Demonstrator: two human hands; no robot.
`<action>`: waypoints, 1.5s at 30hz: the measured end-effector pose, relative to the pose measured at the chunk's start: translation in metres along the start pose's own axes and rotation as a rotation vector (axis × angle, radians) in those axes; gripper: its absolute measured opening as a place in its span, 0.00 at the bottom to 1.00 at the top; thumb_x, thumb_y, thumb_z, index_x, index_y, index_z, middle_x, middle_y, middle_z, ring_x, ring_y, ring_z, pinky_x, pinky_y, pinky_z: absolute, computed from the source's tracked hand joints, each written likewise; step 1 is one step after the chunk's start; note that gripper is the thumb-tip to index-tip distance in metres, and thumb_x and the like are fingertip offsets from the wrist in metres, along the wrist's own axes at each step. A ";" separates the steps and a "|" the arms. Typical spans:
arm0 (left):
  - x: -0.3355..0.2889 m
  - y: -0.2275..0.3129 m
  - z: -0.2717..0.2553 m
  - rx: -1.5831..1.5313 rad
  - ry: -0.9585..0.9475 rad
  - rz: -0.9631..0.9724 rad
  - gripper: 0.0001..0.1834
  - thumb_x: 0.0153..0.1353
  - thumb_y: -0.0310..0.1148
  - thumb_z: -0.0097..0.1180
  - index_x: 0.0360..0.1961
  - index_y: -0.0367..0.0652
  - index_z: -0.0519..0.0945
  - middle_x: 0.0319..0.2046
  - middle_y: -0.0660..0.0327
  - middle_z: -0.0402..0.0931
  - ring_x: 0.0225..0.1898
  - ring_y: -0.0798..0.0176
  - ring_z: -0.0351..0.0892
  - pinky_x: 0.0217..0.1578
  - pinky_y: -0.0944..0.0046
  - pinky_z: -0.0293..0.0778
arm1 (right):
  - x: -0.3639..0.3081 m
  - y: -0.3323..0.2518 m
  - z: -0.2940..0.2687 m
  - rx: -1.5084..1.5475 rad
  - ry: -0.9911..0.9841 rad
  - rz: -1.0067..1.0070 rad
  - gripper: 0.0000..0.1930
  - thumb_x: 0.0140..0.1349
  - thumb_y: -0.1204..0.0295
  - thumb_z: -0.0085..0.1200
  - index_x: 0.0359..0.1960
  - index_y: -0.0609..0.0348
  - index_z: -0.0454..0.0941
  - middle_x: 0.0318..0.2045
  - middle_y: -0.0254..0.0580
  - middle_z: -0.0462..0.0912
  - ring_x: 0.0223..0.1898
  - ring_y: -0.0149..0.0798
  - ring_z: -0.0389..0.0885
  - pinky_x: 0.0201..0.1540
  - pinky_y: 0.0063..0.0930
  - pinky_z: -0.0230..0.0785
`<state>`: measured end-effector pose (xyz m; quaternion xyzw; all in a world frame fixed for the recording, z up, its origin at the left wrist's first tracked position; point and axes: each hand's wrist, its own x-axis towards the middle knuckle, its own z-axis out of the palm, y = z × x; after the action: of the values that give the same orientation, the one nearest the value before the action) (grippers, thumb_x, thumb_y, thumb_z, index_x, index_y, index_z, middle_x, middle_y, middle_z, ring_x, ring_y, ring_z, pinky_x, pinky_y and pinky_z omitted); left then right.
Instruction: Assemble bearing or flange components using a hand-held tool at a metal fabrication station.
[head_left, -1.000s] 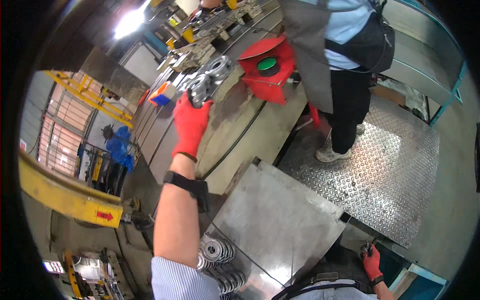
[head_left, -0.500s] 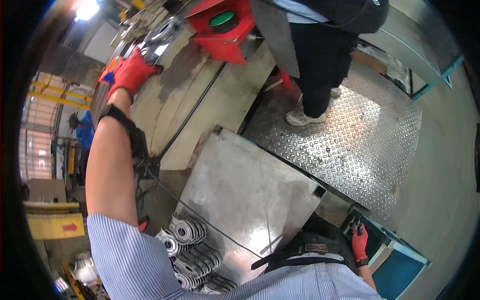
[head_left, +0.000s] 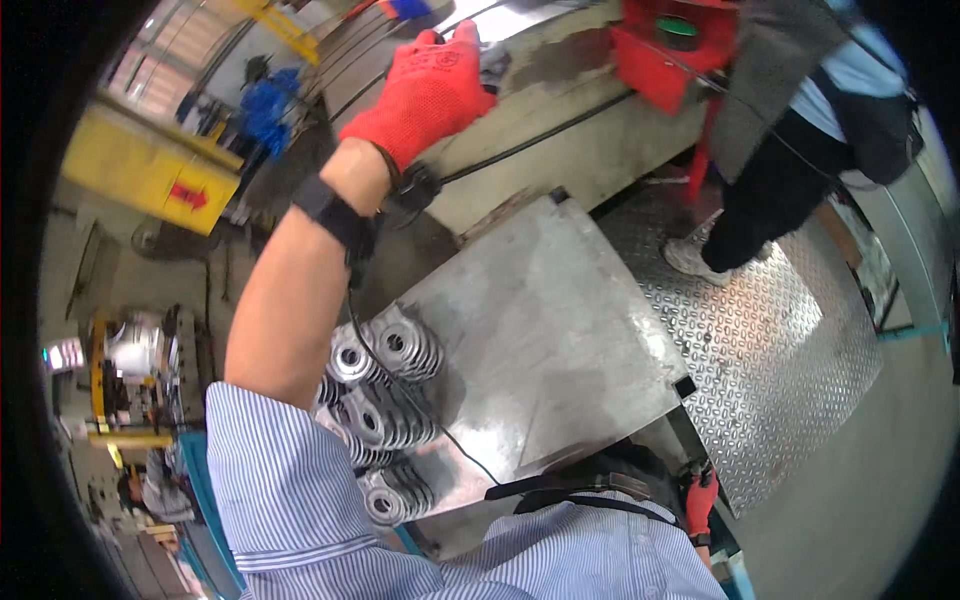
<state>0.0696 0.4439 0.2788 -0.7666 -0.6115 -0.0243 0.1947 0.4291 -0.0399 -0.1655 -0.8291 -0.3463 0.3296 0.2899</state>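
My left hand [head_left: 425, 95], in a red glove, reaches out over the pale machine bed at the top. Its fingers are curled, and a grey shape shows at their edge; I cannot make out what they hold. Down at my right side, my right hand [head_left: 701, 500], also red-gloved, is closed with its dark fingertips drawn together; anything inside is too small to name. Ring-shaped metal parts [head_left: 397, 343] lie in overlapping rows on the left of a grey metal table [head_left: 560, 320], below my left forearm.
A person in dark trousers [head_left: 765, 215] stands on a diamond-plate platform [head_left: 770, 370] at the right. Beside them is a red box [head_left: 655, 60] with a green round top. A black cable [head_left: 440, 425] crosses the table. A yellow panel [head_left: 150, 165] stands far left.
The view has swung left, so the table and the person appear farther right. My left hand has come away from the shiny ring-shaped part by the red box. My right hand stays low.
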 end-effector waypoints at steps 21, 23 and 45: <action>-0.416 0.126 0.228 -2.675 0.308 -1.296 0.15 0.54 0.21 0.54 0.45 0.38 0.75 0.41 0.60 0.77 0.40 0.61 0.78 0.42 0.68 0.73 | 0.009 -0.048 0.018 -0.120 -0.442 -0.260 0.16 0.56 0.79 0.49 0.48 0.67 0.72 0.39 0.49 0.80 0.42 0.41 0.78 0.46 0.31 0.68; -0.412 0.134 0.214 -2.645 0.294 -1.377 0.12 0.57 0.23 0.53 0.44 0.39 0.75 0.40 0.60 0.77 0.39 0.63 0.78 0.40 0.69 0.74 | -0.001 -0.048 0.018 -0.288 -0.390 -0.251 0.19 0.56 0.76 0.51 0.50 0.68 0.70 0.42 0.51 0.79 0.44 0.45 0.78 0.48 0.33 0.67; -0.399 0.110 0.234 -0.651 -0.300 -0.106 0.11 0.58 0.34 0.46 0.38 0.39 0.71 0.31 0.47 0.75 0.33 0.44 0.78 0.33 0.50 0.74 | -0.146 -0.039 0.048 -0.087 -0.054 -0.207 0.12 0.55 0.74 0.52 0.41 0.60 0.75 0.33 0.54 0.80 0.39 0.55 0.79 0.39 0.38 0.70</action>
<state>0.0265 0.1314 -0.0762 -0.7506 -0.6324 -0.1150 -0.1527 0.2984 -0.1164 -0.1168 -0.7916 -0.4518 0.3047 0.2765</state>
